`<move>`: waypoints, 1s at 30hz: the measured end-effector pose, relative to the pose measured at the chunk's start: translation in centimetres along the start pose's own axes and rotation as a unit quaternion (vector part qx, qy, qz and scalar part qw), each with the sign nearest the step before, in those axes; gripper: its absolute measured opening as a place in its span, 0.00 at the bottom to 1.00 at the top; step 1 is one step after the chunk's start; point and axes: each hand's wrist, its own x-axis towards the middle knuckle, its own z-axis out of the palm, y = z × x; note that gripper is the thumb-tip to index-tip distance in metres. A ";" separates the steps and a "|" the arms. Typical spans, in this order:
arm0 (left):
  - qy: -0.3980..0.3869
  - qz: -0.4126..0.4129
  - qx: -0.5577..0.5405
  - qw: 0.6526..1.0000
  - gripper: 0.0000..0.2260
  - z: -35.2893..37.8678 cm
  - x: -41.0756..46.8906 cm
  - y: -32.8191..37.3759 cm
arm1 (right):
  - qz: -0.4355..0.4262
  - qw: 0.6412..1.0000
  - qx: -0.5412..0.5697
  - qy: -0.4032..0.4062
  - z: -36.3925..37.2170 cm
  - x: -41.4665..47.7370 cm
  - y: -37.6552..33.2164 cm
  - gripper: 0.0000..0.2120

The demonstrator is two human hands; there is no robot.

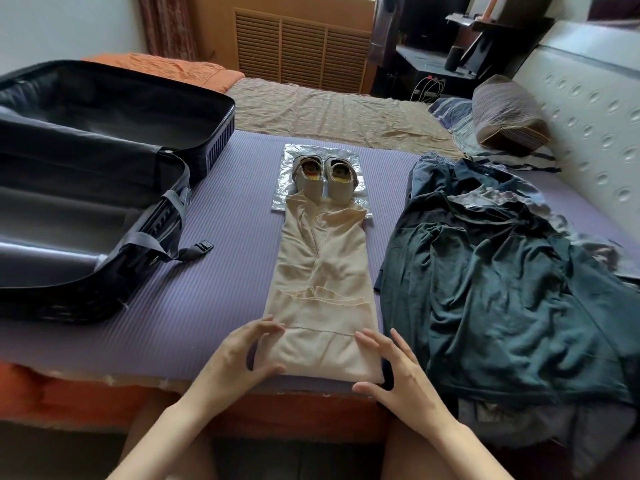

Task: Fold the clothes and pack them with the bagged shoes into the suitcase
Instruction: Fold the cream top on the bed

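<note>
Beige garment (322,271) lies folded long on the purple mat (214,278), far end touching the shoes (337,188). Left hand (247,344) and right hand (393,374) rest on its near end, grip released. Suitcase (104,140) open, left.

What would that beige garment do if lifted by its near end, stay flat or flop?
Probably flop: the beige garment lies thin and creased on the mat, so it would likely sag and unfold. It looks light. Its far end meets the shoes, so pulling might nudge them.
</note>
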 end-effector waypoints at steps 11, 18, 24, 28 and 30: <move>0.031 0.066 0.023 0.997 0.14 0.5 0.4 -1.1 | -0.076 0.995 -0.032 0.061 0.5 0.4 1.0 0.13; 0.075 0.038 -0.046 0.995 0.15 0.2 0.8 0.1 | -0.051 0.988 -0.005 0.149 0.3 0.9 0.4 0.23; 0.130 -0.019 -0.031 0.991 0.11 -0.6 2.8 0.8 | -0.029 0.974 -0.012 0.223 -0.6 2.8 -0.8 0.21; 0.147 -0.030 -0.036 0.988 0.19 -1.6 5.4 2.3 | -0.010 0.972 -0.006 0.233 -2.0 5.3 -1.6 0.16; 0.158 -0.055 -0.042 0.985 0.21 -1.9 7.2 2.7 | 0.015 0.973 0.015 0.230 -2.7 7.0 -1.4 0.13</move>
